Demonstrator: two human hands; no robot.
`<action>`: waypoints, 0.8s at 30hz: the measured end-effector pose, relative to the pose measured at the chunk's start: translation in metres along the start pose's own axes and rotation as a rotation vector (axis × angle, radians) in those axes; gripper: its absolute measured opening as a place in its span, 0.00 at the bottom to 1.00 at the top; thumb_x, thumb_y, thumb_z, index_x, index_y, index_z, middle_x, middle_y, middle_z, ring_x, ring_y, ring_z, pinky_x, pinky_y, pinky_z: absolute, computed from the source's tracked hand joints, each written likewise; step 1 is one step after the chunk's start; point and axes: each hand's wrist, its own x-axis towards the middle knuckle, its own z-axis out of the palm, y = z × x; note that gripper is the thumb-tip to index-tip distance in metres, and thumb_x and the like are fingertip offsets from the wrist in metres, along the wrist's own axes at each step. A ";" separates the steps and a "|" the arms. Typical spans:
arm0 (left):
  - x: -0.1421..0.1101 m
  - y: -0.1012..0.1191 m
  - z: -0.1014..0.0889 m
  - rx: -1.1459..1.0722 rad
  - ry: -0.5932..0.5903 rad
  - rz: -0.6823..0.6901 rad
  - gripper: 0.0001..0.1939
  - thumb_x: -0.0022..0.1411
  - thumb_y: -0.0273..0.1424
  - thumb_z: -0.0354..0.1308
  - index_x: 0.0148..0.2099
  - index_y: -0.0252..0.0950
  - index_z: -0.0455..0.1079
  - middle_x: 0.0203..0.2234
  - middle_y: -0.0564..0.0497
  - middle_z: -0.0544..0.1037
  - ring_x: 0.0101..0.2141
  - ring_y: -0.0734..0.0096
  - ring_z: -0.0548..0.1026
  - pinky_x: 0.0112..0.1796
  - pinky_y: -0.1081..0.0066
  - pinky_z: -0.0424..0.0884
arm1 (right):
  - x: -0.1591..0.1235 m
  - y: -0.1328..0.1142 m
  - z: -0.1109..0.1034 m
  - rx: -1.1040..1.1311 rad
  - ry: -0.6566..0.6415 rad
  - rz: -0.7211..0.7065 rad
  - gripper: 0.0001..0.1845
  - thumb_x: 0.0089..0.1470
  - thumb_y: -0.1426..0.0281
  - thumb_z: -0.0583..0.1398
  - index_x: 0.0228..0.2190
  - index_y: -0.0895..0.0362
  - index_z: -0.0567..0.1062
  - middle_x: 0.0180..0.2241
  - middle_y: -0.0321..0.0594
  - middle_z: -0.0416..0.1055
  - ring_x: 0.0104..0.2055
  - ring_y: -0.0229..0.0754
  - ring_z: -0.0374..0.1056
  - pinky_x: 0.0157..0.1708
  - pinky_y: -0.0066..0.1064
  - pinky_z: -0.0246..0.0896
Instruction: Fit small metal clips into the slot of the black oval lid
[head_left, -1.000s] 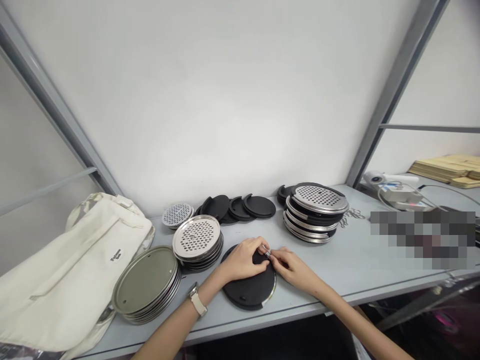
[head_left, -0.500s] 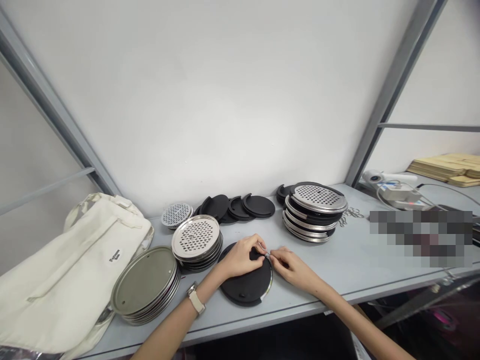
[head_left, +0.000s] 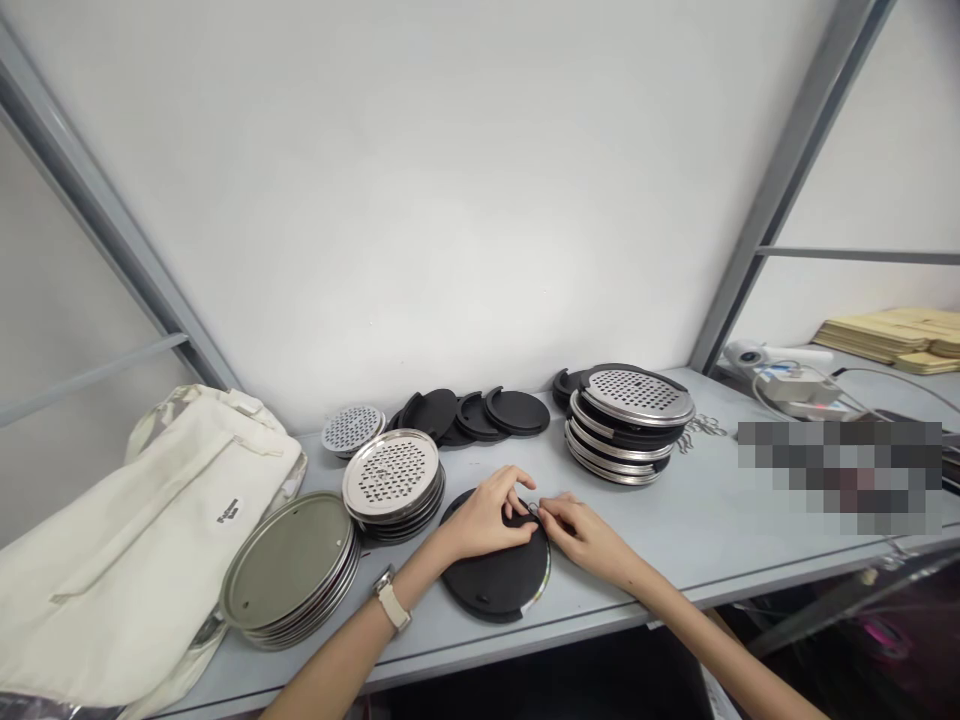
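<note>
Black disc [head_left: 496, 580] lies pressed under left hand [head_left: 480, 518]; right hand [head_left: 583, 530] pinches small metal part [head_left: 533, 509].

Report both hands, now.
Left hand: closed on the black disc.
Right hand: closed, pinching a small metal part at the disc's edge.

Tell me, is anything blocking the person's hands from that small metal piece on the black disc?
Nothing visible blocks them. The right hand pinches the small metal piece near the edge of the black disc, and the left hand rests on the disc right beside it.
</note>
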 end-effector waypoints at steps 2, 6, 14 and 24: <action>0.000 0.000 0.001 -0.006 -0.007 0.009 0.22 0.48 0.23 0.60 0.47 0.38 0.62 0.34 0.53 0.71 0.32 0.74 0.72 0.35 0.73 0.68 | 0.000 0.000 0.000 0.004 -0.007 -0.014 0.18 0.62 0.66 0.46 0.22 0.56 0.61 0.20 0.32 0.59 0.26 0.38 0.58 0.35 0.32 0.53; 0.000 0.000 0.000 -0.013 -0.029 -0.007 0.22 0.49 0.22 0.59 0.48 0.37 0.62 0.35 0.53 0.71 0.33 0.74 0.72 0.36 0.73 0.68 | -0.001 -0.001 -0.001 0.017 -0.006 -0.023 0.19 0.63 0.65 0.46 0.21 0.56 0.62 0.20 0.33 0.60 0.26 0.39 0.58 0.35 0.33 0.54; 0.000 -0.002 0.001 -0.035 -0.046 -0.076 0.25 0.50 0.24 0.60 0.50 0.39 0.58 0.37 0.52 0.74 0.33 0.73 0.72 0.37 0.71 0.70 | 0.001 -0.004 -0.003 0.030 -0.013 -0.034 0.21 0.63 0.63 0.44 0.20 0.55 0.59 0.18 0.31 0.56 0.24 0.37 0.54 0.35 0.33 0.55; 0.001 -0.007 0.001 -0.143 -0.043 -0.085 0.33 0.48 0.24 0.62 0.54 0.39 0.53 0.33 0.52 0.74 0.33 0.72 0.73 0.37 0.70 0.70 | 0.001 -0.002 -0.002 0.031 -0.011 -0.031 0.21 0.63 0.63 0.45 0.19 0.56 0.57 0.18 0.29 0.53 0.24 0.36 0.54 0.34 0.31 0.53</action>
